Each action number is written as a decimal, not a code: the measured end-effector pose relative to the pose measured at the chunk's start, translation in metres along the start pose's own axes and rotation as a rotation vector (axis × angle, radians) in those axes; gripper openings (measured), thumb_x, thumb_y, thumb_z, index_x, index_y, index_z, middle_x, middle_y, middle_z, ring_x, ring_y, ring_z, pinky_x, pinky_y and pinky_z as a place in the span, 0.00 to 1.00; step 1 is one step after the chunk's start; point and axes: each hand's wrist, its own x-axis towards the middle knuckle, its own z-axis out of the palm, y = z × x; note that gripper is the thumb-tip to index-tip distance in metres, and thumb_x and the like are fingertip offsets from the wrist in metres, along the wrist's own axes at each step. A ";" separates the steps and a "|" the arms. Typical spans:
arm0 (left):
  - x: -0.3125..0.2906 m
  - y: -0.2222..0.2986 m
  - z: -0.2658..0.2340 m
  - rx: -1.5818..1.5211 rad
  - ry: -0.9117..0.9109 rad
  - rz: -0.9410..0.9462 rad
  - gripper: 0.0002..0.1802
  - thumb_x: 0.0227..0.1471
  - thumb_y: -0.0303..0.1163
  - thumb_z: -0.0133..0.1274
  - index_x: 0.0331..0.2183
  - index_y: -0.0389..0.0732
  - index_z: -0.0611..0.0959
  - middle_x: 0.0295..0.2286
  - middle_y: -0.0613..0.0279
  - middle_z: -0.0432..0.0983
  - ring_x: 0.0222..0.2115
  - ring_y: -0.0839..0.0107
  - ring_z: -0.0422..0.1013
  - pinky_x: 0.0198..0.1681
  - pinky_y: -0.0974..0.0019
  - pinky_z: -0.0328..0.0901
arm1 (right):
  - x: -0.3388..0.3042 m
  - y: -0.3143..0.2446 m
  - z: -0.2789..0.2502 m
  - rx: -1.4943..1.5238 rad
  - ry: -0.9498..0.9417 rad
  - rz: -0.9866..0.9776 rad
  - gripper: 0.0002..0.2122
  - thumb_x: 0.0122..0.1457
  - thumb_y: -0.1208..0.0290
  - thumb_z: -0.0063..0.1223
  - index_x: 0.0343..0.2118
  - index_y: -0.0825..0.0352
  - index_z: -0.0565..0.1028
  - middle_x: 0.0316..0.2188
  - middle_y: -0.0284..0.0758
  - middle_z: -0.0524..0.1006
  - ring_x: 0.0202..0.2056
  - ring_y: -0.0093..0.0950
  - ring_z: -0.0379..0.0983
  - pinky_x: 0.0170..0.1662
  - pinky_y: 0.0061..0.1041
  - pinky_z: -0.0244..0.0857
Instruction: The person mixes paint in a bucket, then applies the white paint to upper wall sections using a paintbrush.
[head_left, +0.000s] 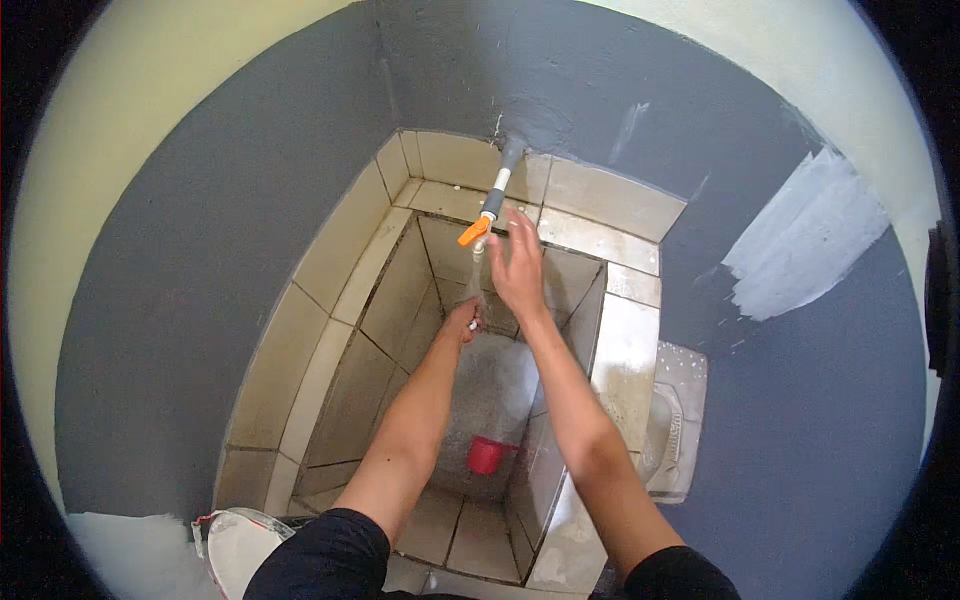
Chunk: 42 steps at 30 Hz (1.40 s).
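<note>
Basin sits in the corner, left wall on one side, far wall behind. Pipe comes off the far wall over the rim; tap on its near end, above the basin. Left-hand grip inside the basin, below the tap; right-hand grip just right of the tap. Dipper in the basin, nearer than both grips, handle to the right. Toilet outside, right of the basin. Container outside, near left corner.

Right fingers near the orange tap handle
</note>
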 end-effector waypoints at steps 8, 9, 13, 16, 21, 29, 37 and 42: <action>-0.103 0.005 0.051 0.243 0.123 0.050 0.10 0.61 0.37 0.48 0.31 0.43 0.78 0.16 0.72 0.62 0.14 0.80 0.57 0.12 0.76 0.55 | 0.030 -0.038 -0.002 -0.153 -0.425 -0.195 0.14 0.50 0.64 0.61 0.35 0.70 0.80 0.36 0.42 0.75 0.43 0.40 0.71 0.46 0.36 0.68; -0.115 0.006 0.047 0.240 0.131 0.057 0.10 0.61 0.37 0.48 0.31 0.43 0.78 0.16 0.72 0.62 0.14 0.80 0.57 0.12 0.76 0.55 | 0.029 -0.053 -0.001 -0.217 -0.421 -0.131 0.13 0.49 0.64 0.62 0.29 0.71 0.81 0.33 0.41 0.75 0.42 0.39 0.71 0.45 0.36 0.68; -0.161 -0.012 0.060 0.262 0.096 0.025 0.12 0.60 0.40 0.50 0.28 0.44 0.75 0.17 0.73 0.62 0.14 0.80 0.57 0.13 0.74 0.56 | 0.021 -0.079 -0.010 -0.339 -0.338 -0.001 0.13 0.47 0.62 0.63 0.23 0.70 0.81 0.30 0.42 0.76 0.41 0.38 0.71 0.44 0.36 0.67; -0.185 0.003 0.040 0.262 0.015 0.115 0.13 0.59 0.41 0.53 0.26 0.45 0.73 0.17 0.73 0.61 0.15 0.79 0.58 0.14 0.73 0.57 | 0.031 -0.123 -0.012 -0.349 -0.249 0.011 0.18 0.45 0.59 0.67 0.25 0.74 0.79 0.28 0.45 0.75 0.35 0.41 0.72 0.39 0.39 0.67; -0.238 -0.016 0.065 0.458 0.007 0.214 0.14 0.57 0.39 0.57 0.24 0.47 0.71 0.16 0.73 0.60 0.15 0.80 0.58 0.14 0.72 0.57 | 0.040 -0.139 -0.042 -0.287 -0.352 0.425 0.18 0.55 0.59 0.59 0.30 0.74 0.79 0.32 0.49 0.76 0.40 0.48 0.72 0.40 0.44 0.67; -0.307 -0.038 0.055 0.469 0.008 0.271 0.06 0.58 0.34 0.51 0.32 0.43 0.78 0.22 0.71 0.69 0.14 0.79 0.58 0.15 0.72 0.56 | -0.084 -0.148 -0.106 -0.155 -0.177 0.655 0.13 0.59 0.67 0.49 0.30 0.74 0.77 0.29 0.54 0.76 0.36 0.53 0.73 0.40 0.48 0.64; -0.373 -0.086 0.069 0.616 0.121 0.206 0.08 0.58 0.33 0.49 0.38 0.44 0.78 0.23 0.69 0.70 0.16 0.77 0.61 0.15 0.68 0.57 | -0.162 -0.168 -0.152 -0.173 0.030 0.444 0.10 0.55 0.70 0.49 0.25 0.73 0.76 0.24 0.54 0.76 0.32 0.55 0.73 0.35 0.47 0.65; -0.413 -0.107 0.082 0.442 0.009 0.111 0.10 0.58 0.30 0.44 0.44 0.44 0.70 0.28 0.64 0.72 0.19 0.75 0.65 0.17 0.66 0.59 | -0.192 -0.168 -0.206 -0.391 -0.410 0.636 0.12 0.57 0.64 0.49 0.37 0.69 0.74 0.31 0.51 0.76 0.25 0.48 0.74 0.29 0.42 0.68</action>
